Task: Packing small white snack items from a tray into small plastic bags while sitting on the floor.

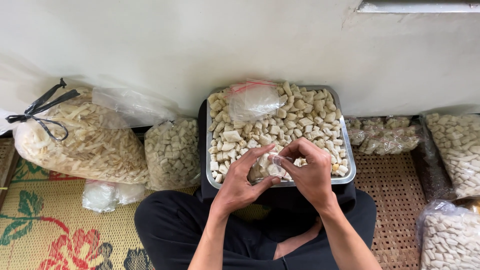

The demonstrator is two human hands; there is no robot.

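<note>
A metal tray (350, 172) heaped with pale, square cracker pieces (295, 117) rests on my lap against the wall. Over its near edge, my left hand (242, 180) and my right hand (310, 172) both pinch a small clear plastic bag (270, 167) partly filled with the pieces. My fingertips meet at the bag's mouth. An empty clear bag with a red strip (252, 100) lies on top of the pieces at the tray's far left.
A big tied bag of long pale chips (85, 140) and a bag of square pieces (172, 152) stand at the left. Small filled bags (382, 135) and larger ones (457, 150) lie at the right. A woven mat (55, 230) covers the floor. A white wall (200, 45) rises behind.
</note>
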